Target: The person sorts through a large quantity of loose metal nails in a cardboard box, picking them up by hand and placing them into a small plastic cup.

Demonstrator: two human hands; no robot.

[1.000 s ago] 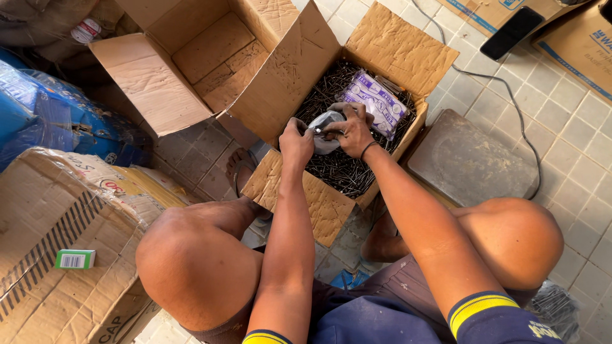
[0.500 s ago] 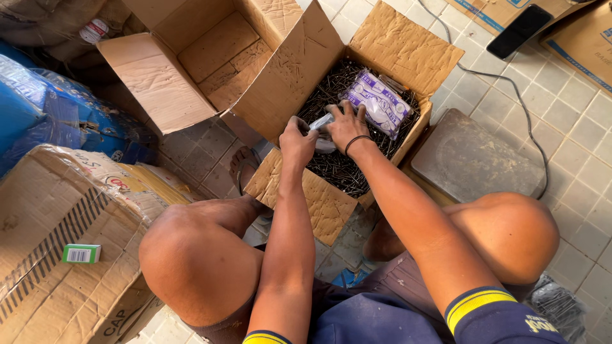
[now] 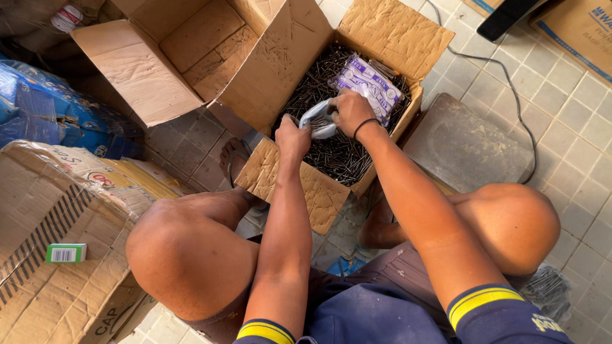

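Observation:
I sit over an open cardboard box (image 3: 395, 28) filled with loose dark nails (image 3: 338, 156). My left hand (image 3: 292, 137) and my right hand (image 3: 349, 111) both grip a small clear plastic bag (image 3: 319, 120) held over the nails. A black band circles my right wrist. A stack of printed purple-and-white plastic bags (image 3: 370, 79) lies on the nails at the far side of the box, just beyond my right hand.
A second, empty cardboard box (image 3: 146, 70) stands open to the left. A large flattened carton with a small green packet (image 3: 65, 253) lies at lower left, blue sacks (image 3: 44, 111) behind it. A grey metal slab (image 3: 468, 143) and a black cable (image 3: 516, 95) lie on the tiled floor at right.
Both hands have stayed over the nail box, working the small plastic bag; the right hand has shifted slightly toward the bag's top. The view has tilted a little.

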